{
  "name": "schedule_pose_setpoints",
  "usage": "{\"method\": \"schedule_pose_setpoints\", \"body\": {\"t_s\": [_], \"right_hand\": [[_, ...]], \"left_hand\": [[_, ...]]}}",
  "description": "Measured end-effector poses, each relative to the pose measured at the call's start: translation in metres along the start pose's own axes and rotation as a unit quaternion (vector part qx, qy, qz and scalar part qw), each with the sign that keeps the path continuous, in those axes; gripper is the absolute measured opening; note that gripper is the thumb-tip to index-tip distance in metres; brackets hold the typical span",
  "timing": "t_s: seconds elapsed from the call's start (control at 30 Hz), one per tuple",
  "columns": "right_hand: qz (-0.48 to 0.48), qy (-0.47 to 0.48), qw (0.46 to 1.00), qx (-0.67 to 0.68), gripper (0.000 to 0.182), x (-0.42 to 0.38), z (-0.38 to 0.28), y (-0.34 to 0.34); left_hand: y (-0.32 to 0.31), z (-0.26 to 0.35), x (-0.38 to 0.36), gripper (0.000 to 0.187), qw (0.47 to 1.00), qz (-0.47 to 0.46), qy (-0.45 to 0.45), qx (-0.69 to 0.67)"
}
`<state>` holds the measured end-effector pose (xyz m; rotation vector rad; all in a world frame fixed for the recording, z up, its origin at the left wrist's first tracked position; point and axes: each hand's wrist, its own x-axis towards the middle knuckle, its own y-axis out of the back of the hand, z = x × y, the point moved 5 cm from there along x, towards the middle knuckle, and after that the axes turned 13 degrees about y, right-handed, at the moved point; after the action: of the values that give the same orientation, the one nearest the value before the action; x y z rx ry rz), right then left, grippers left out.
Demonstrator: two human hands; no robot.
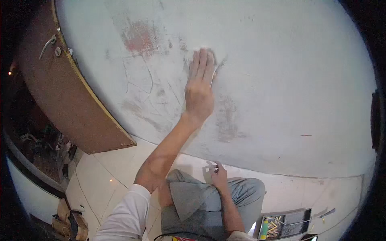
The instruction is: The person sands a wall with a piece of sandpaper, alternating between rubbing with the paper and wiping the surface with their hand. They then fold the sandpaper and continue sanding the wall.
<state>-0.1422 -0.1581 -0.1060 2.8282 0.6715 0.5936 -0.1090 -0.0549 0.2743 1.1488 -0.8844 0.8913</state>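
Grey cloth at the lap (193, 195), left hand (200, 82) up on the pale wall (297, 80)

Nearest: folded legs, person low on the tiled floor (94, 174). Open tray (307, 217) to the right, small yellowish pieces and a green item (264, 229) inside. Right hand (219, 177) by the knee, grip closed round a small dark-and-grey piece (210, 168); too blurred to name.

Beyond: the wall, filling most of the view. Left grip flattened on it, fingers straight and pointing up; a thin light edge shows beside them. Cannot tell whether anything is pinned beneath.

Key relation: brownish smudge (227, 118) below and right of the left hand, long axis roughly upright; left nearer, right lower down. Reddish patch (140, 38) up and left.

Far left: brown door (76, 104), metal handle (47, 45).
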Motion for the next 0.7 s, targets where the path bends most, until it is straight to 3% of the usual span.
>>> {"method": "schedule_pose_setpoints", "body": {"t_s": [0.2,0.3,0.47,0.57,0.7], "right_hand": [[0.018,-0.017,0.999,0.029,0.039,0.001,-0.016,0.008],[0.036,-0.005,0.999,0.027,0.038,0.004,-0.016,0.010],[0.009,0.001,1.000,-0.003,0.039,0.005,-0.010,0.003],[0.027,-0.015,1.000,-0.003,0.038,0.001,-0.011,0.007],[0.022,-0.010,1.000,0.010,0.037,0.005,-0.011,0.007]], "left_hand": [[-0.015,-0.024,-0.063,0.057,1.000,-0.022,0.003,0.011],[-0.020,-0.021,-0.053,0.061,1.000,0.006,0.019,0.019],[0.001,-0.006,-0.009,0.064,0.999,-0.023,-0.025,0.037],[-0.016,-0.029,-0.062,0.064,0.999,-0.034,0.007,0.011],[-0.021,-0.026,-0.060,0.063,0.998,-0.035,0.029,0.034]]}}
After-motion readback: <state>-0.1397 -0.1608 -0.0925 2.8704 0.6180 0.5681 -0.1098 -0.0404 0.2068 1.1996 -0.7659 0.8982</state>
